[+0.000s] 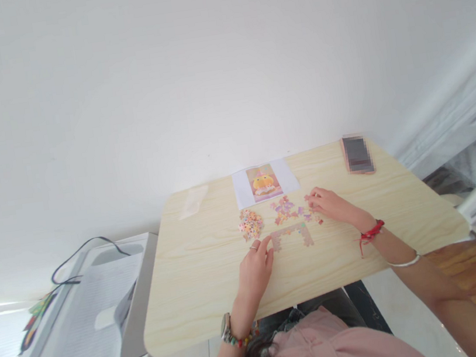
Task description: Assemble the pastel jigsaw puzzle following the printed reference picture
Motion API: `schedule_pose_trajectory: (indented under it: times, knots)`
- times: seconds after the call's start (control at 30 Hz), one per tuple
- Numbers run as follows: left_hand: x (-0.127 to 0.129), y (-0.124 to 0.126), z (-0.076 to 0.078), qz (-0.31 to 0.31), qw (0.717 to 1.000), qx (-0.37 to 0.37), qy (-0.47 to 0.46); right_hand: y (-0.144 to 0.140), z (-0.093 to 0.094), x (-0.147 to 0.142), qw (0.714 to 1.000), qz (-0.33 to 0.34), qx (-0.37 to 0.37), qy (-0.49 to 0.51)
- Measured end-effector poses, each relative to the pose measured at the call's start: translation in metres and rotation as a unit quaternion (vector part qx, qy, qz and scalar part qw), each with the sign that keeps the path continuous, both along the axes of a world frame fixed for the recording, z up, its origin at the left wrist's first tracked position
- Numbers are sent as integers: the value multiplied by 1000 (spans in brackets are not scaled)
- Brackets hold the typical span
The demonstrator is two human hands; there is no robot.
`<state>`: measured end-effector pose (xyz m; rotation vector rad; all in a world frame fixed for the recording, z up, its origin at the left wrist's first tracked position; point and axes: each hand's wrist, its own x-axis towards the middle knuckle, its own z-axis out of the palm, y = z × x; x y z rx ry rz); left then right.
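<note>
One head-worn view, from the wearer's side of the counter (188,268), facing forward and down. Wall (206,76) fills the upper half, wearer's shirt (332,345) at bottom edge. Wide, set well back: nearly whole countertop fits, both hands (254,268) small, below centre. Counter edges slope up rightward.

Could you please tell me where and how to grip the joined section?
Probably at its two far corners, one hand from each side: the joined section lies flat, a narrow strip with two short near-side legs, so a one-handed lift might break it. Loose pieces lie beyond its far edge; the left hand is at the left corner.
</note>
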<state>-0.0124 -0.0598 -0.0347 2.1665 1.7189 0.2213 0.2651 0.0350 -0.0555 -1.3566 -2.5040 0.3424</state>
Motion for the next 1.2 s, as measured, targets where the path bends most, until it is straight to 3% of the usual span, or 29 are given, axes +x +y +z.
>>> schedule_pose_trajectory:
  times: [0.17, 0.33, 0.5, 0.7, 0.83, 1.03, 1.2]
  knots:
    - [-3, -2, 0, 1, 1000, -1, 5, -2, -2, 1, 998, -10, 28, -57]
    - [-3, -4, 0, -3, 1000, 0, 7, -27, 5, -4, 998, -24, 51, -32]
    - [0, -9, 5, -10, 1000, 8, 4, -78, 12, -42, 996, -44, 71, -20]
    - [3, -21, 6, -13, 999, -20, 23, -120, -4, -91, 994, -79, 72, -11]
    - [6, -32, 2, -32, 998, -42, 38, -119, -8, -96, 995, -75, 57, 10]
    - [14, -41, -1, -29, 997, -60, 42, -106, 1, -91, 999, -14, 46, 1]
    - [20, -46, -4, -39, 997, -54, 39, -110, -1, -97, 998, -40, 32, -29]
